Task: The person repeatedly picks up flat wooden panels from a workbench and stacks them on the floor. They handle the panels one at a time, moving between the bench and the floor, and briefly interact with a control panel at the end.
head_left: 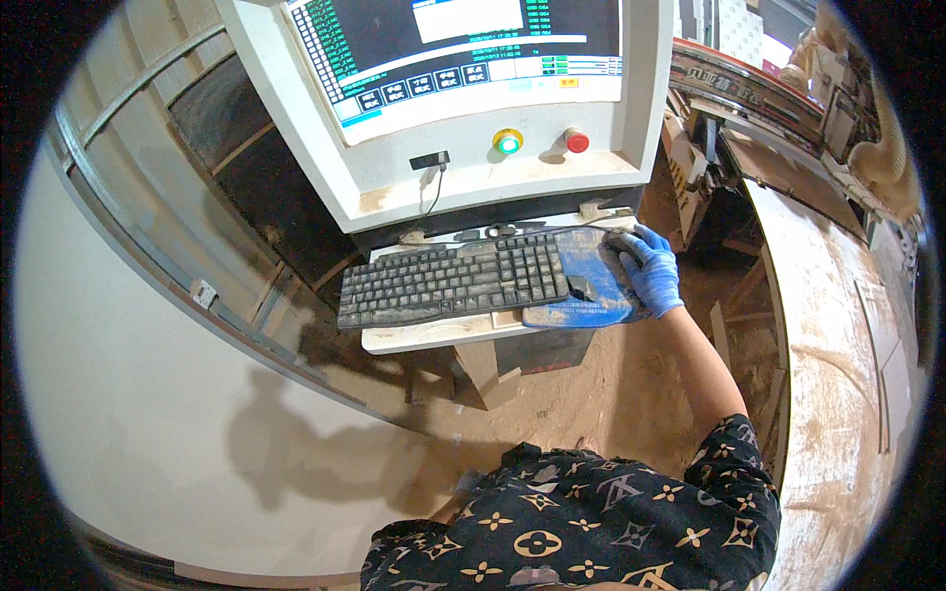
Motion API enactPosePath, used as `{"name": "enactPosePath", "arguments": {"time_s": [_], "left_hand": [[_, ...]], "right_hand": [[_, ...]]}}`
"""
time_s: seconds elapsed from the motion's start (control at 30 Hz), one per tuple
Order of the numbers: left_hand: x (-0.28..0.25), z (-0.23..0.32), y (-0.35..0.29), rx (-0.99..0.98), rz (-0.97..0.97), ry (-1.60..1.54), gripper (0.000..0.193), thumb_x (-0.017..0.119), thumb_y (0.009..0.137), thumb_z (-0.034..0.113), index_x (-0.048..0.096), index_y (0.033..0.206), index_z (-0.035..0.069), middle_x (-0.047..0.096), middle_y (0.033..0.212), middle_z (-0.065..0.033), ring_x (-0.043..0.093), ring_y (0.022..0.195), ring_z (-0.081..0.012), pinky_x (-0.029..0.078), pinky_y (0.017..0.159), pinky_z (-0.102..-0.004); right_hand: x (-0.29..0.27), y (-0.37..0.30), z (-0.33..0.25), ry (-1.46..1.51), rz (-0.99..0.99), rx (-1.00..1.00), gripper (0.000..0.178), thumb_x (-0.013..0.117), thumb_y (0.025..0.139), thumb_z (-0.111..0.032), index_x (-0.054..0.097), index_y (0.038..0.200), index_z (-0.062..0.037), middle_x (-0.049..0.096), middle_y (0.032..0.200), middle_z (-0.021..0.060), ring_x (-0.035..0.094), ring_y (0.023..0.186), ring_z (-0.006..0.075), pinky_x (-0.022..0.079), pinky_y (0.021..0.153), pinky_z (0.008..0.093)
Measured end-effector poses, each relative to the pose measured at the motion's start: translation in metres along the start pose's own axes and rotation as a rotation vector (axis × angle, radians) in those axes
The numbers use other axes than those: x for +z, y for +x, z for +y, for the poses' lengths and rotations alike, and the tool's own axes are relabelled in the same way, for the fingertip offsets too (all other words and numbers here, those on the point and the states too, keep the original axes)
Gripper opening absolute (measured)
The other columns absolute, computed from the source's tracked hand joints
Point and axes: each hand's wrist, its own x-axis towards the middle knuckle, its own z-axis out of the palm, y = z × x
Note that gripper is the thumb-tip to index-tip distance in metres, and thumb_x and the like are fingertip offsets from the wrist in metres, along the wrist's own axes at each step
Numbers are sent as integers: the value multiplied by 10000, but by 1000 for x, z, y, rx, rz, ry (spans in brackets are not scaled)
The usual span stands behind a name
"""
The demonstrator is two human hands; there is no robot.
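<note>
My right hand [652,274], in a blue glove, rests over a dark computer mouse [621,242] at the right end of the keyboard shelf. Its fingers curve round the mouse and partly hide it. Beneath lies a dusty blue mouse pad [581,313]. Left of the pad sits a black keyboard [443,281], its keys coated with pale dust. Above the shelf, a lit monitor [463,74] with a pale window is set in a grey control cabinet [335,177]. My left hand is out of view.
Below the monitor are a green-lit button [507,143], a red knob [575,140] and a plugged-in cable [435,192]. A large pale panel [168,424] spans the left. To the right stand a dusty white worktable [828,374] and machinery with a ribbed hose [882,163].
</note>
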Motion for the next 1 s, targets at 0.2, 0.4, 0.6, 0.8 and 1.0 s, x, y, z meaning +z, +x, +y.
{"name": "enactPosePath", "arguments": {"time_s": [0.2, 0.4, 0.6, 0.8, 1.0], "left_hand": [[-1, 1, -1, -6, 12, -11, 344, 530, 849, 315, 582, 1056, 44, 592, 1033, -170, 560, 968, -306, 429, 833, -378], [0, -1, -3, -10, 17, -14, 315, 541, 849, 287, 584, 1047, 46, 597, 1011, -166, 568, 945, -299, 435, 822, -372], [2, -4, -4, -18, 45, -38, 285, 551, 850, 260, 587, 1037, 48, 602, 990, -162, 576, 922, -292, 442, 812, -366], [-49, 94, -22, 60, 327, -243, 256, 562, 850, 233, 589, 1028, 51, 607, 969, -157, 583, 899, -285, 449, 802, -361], [-186, 320, -100, 738, 759, -241, 188, 573, 808, 92, 593, 990, 51, 614, 946, -137, 601, 851, -259, 474, 755, -347]], "right_hand": [[0, -1, 1, -16, 6, -17, 310, 657, 743, -172, 647, 1051, -203, 551, 1183, 108, 523, 1059, 323, 431, 914, 392], [-1, 0, 0, -13, -23, 10, 339, 668, 739, -125, 640, 1074, -168, 544, 1199, 107, 510, 1077, 320, 417, 942, 382], [-1, 0, -1, -22, -8, -8, 298, 659, 747, -164, 648, 1044, -193, 548, 1183, 105, 513, 1071, 321, 427, 918, 384], [1, -2, 1, 3, 0, -2, 303, 666, 741, -168, 647, 1042, -201, 548, 1183, 98, 514, 1068, 319, 425, 916, 388], [1, -4, 1, -24, 14, -6, 296, 659, 750, -198, 643, 1044, -175, 543, 1192, 102, 517, 1064, 319, 429, 903, 399]]}}
